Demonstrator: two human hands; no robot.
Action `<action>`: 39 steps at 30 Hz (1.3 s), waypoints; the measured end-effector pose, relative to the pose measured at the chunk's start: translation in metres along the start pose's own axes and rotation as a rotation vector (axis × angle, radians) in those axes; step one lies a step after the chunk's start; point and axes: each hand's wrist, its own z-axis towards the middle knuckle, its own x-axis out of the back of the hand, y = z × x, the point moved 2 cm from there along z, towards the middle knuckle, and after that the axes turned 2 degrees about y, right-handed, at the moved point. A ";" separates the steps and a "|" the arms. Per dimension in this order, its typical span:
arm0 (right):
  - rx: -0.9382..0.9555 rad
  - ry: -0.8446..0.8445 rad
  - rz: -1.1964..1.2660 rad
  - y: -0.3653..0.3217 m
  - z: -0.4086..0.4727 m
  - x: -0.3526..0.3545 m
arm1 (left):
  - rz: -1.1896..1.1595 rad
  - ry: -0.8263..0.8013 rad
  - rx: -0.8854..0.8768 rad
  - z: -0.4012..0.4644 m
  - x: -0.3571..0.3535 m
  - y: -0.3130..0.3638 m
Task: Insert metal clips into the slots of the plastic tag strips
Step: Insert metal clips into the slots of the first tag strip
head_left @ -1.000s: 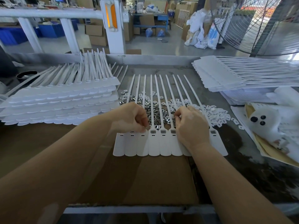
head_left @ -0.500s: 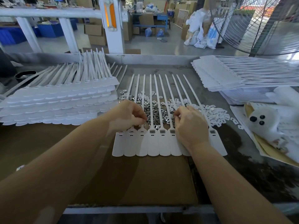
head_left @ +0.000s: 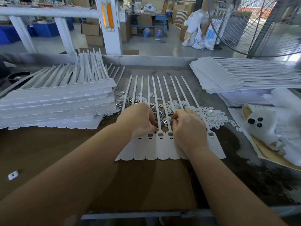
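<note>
1. Since a sec ago my left hand (head_left: 138, 120) has slid right along the tag strip (head_left: 161, 144), from the leftmost heads to the slot (head_left: 160, 134) near the middle; right hand (head_left: 187, 128) barely moved

2. Means, I reckon, the slots at 9 o'clock of my left fingers are done w/ and I'm working inward; several visible slots look dark/filled, can't confirm each one has a clip

3. Fingers: both hands curled, tips tucked under at the slot row. Looks like a pinch on a small clip each side, but the clip itself is hidden, so can't tell what's clamped

4. Task stuff: strip lies flat at centre of worktop (head_left: 48, 152), tails fanning to 12. Metal clips (head_left: 162, 119) in a loose heap just past my knuckles, white plastic bits (head_left: 211, 116) spreading to 2 o'clock

5. Edges/room: stacked strips (head_left: 57, 108) close at 9–10, near my left forearm. Second stack (head_left: 228, 77) at 1–2, well apart. Paper clutter (head_left: 268, 136) at 3, near strip's right end. Brown board (head_left: 138, 185) at 6 is open for pulling the strip toward me

6. Risk: tails cross the clip heap, so reaching fwd could snag them
</note>
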 end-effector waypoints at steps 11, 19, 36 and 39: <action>-0.007 -0.014 0.039 0.000 -0.001 0.002 | -0.023 0.176 0.009 0.002 -0.009 -0.002; 0.003 -0.022 0.099 0.001 -0.001 0.002 | -0.103 0.216 -0.025 0.000 -0.023 -0.004; 0.203 0.166 0.311 -0.006 -0.007 0.009 | -0.607 0.230 -0.036 -0.008 -0.024 0.005; 0.234 0.146 0.319 -0.006 -0.007 0.008 | -0.580 0.223 -0.023 -0.009 -0.022 0.002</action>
